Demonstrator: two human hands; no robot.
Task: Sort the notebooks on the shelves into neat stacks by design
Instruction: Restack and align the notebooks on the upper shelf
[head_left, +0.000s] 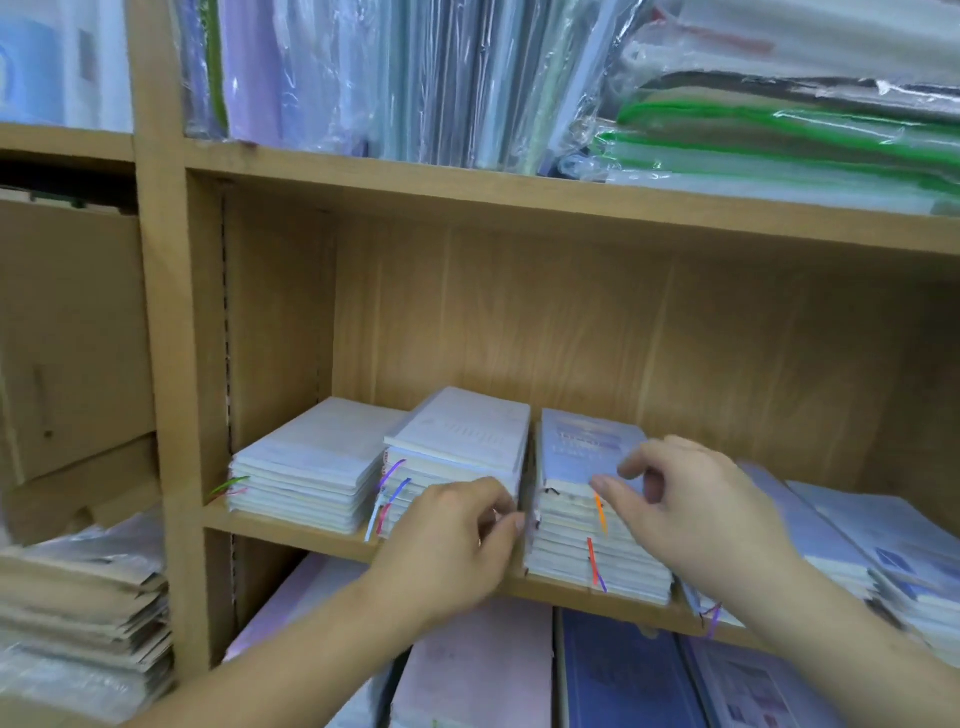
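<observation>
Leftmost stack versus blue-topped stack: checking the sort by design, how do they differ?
The leftmost stack has a pale cover and sits lower; the blue-topped stack is taller. Leftmost stack's ribbons are green and pink, blue-topped stack's mainly orange and red. Both lie flat on one shelf.

Matt wood-grain shelf (291, 530) (smooth) bears glossy-covered paper notebooks (311, 457).

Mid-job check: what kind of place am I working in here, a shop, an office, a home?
Probably a stationery shop or its stockroom. Wooden shelving holds several notebook stacks, plastic-wrapped folders crowd the shelf above, and more wrapped stock is piled at the left.
</observation>
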